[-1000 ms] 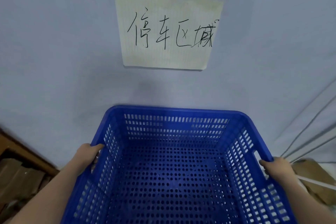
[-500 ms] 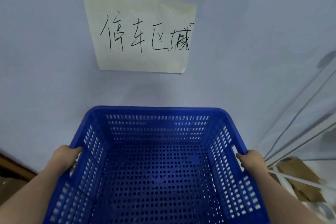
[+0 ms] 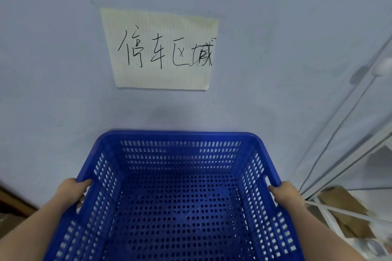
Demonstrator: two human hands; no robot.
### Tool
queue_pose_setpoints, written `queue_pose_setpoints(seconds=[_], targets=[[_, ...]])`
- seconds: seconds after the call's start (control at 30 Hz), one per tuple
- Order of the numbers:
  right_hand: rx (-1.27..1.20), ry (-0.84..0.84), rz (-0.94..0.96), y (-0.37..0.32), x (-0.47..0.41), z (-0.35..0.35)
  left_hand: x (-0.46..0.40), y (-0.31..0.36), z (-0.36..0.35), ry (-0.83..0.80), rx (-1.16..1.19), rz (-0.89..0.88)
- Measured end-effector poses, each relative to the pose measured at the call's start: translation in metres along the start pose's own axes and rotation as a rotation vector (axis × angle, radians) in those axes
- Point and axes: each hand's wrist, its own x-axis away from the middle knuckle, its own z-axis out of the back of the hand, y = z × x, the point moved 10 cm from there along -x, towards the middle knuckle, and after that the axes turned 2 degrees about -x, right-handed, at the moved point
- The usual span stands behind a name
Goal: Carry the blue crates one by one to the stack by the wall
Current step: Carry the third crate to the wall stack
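Fingers of the left hand (image 3: 71, 194) are curling around the left rim of the blue crate (image 3: 178, 201), and fingers of the right hand (image 3: 285, 195) are curling around the right rim. Both hands are gripping the crate at its two sides, near the slot handles. The crate is up in the air in front of the person, and its far side is sitting very near the wall (image 3: 63, 70). A paper sign (image 3: 161, 48) with handwriting is hanging on the wall above it. The crate is empty inside.

I cannot see a stack under the crate, because the crate is hiding what is below. I think the person is getting ready to set it down. To do this well, both hands should be keeping the crate level and lowering it slowly, lining its corners up with the crate underneath. Fingers should be staying clear of the bottom so they are not getting pinched.
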Motion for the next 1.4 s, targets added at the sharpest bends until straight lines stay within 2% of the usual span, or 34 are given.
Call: queue_pose_setpoints(seconds=[0.33, 0.63, 1.4], targets=[[-0.057, 0.025, 0.020, -0.002, -0.002, 0.001, -0.006, 0.002, -0.002, 0.039, -0.040, -0.026], [0.041, 0.064, 0.042, -0.010, -0.018, 0.006, -0.014, 0.017, -0.001, 0.049, -0.066, -0.055], [0.038, 0.093, 0.045, -0.007, -0.011, 0.005, 0.002, 0.017, 0.001, 0.095, -0.169, -0.078]])
